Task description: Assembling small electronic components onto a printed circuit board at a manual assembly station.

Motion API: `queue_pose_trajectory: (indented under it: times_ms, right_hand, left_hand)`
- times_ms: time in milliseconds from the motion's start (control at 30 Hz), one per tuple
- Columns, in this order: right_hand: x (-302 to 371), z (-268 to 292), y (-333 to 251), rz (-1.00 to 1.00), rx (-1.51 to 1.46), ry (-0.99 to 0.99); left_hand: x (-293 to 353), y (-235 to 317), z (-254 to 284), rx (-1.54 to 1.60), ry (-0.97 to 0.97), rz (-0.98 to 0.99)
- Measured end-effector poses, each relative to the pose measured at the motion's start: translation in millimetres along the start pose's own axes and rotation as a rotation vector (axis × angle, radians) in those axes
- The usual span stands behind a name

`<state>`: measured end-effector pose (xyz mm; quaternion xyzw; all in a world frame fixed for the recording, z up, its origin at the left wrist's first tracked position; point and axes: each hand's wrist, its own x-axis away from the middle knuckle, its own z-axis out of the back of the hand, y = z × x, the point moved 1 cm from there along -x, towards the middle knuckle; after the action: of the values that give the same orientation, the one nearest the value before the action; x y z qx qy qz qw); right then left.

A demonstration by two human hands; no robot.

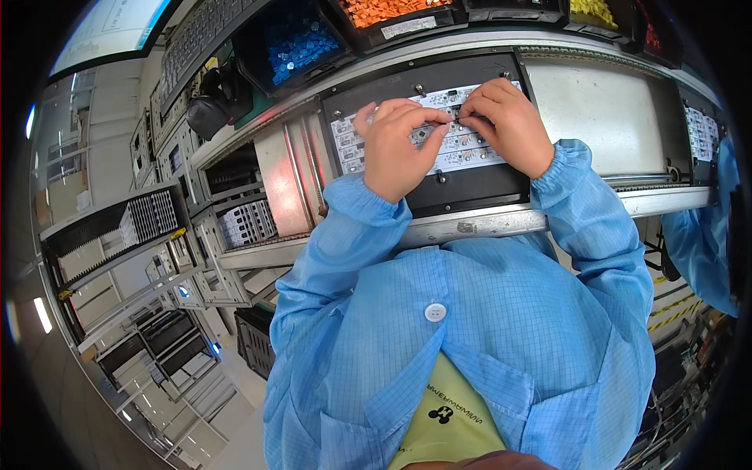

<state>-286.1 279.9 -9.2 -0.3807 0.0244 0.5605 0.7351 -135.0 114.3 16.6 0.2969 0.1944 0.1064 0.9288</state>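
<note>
White circuit boards (470, 159) lie in a black carrier frame (489, 188) with small metal knobs along its edges, set between the rails of a conveyor. Above the boards my left hand (399, 149) is closed, thumb and forefinger pinched together. My right hand (509, 125) comes in from the other side, its thumb and fingers pinched as well. The fingertips of both meet over the middle of the boards around a tiny dark piece, too small to name. Part of the boards is hidden beneath my hands.
Beyond the conveyor's far rail stand bins of blue pieces (301, 55), orange pieces (384, 9) and yellow pieces (593, 9). A keyboard (207, 39) and a screen (110, 31) are at the far left. Another carrier with boards (701, 133) sits at right, beside a blue sleeve (697, 235).
</note>
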Motion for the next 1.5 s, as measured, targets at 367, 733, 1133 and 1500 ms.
queue_pose_trajectory:
  times_ms: [367,733,1133,1500]
  right_hand:
    - [-0.2,4.4,-0.3,0.015,0.052,-0.042]
    - [-6.5,19.6,6.2,0.071,0.048,-0.046]
    - [-129.9,73.9,107.7,-0.240,0.497,-0.063]
    - [-119.3,78.9,108.0,-0.037,-0.528,0.392]
  left_hand:
    - [1.2,2.4,-5.5,0.027,-0.027,0.062]
    - [4.8,11.3,-15.7,-0.015,0.005,-0.048]
    - [-0.7,23.2,-31.2,-0.088,0.030,-0.171]
    - [8.6,22.7,-32.8,-0.152,-0.030,-0.259]
